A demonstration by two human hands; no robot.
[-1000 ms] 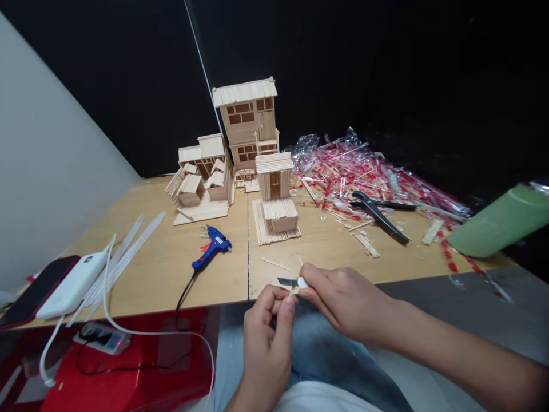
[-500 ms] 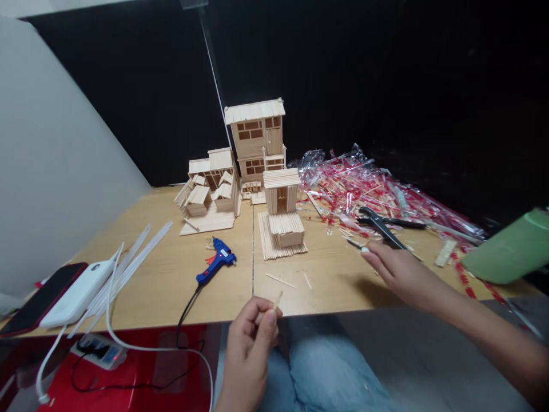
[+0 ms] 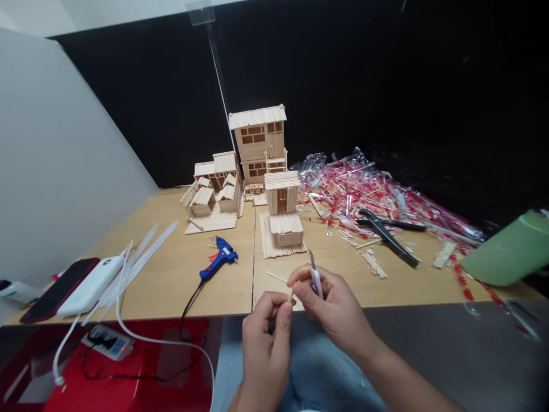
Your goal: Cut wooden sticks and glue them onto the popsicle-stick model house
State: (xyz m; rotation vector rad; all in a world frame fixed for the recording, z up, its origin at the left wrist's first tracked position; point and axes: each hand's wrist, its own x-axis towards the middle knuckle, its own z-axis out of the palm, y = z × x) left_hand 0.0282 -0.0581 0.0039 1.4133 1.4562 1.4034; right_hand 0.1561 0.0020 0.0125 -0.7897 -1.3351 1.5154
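Between the thumb and fingers of my left hand (image 3: 268, 340) is a short wooden stick (image 3: 291, 296), held over the table's front edge. My right hand (image 3: 330, 306) is closed around a craft knife (image 3: 316, 277) with a white handle, its blade pointing up and away. The right fingertips meet the upper end of the stick; whether they grip it too is hard to see. Just beyond my hands stands a small stick-built house (image 3: 283, 217) on a slatted base. A loose thin stick (image 3: 275, 276) lies in front of it, partly behind my right fingers.
A blue glue gun (image 3: 218, 257) lies left of centre, its cord running off the edge. Farther back are a tall stick house (image 3: 259, 137) and a courtyard model (image 3: 212, 197). Black-handled cutters (image 3: 388, 237), a red-clear wrapper heap (image 3: 355, 183) and a green cup (image 3: 508, 249) occupy the right.
My right hand has come from the right side of the table to meet my left, bringing the craft knife. My left hand has shifted slightly right with its stick.
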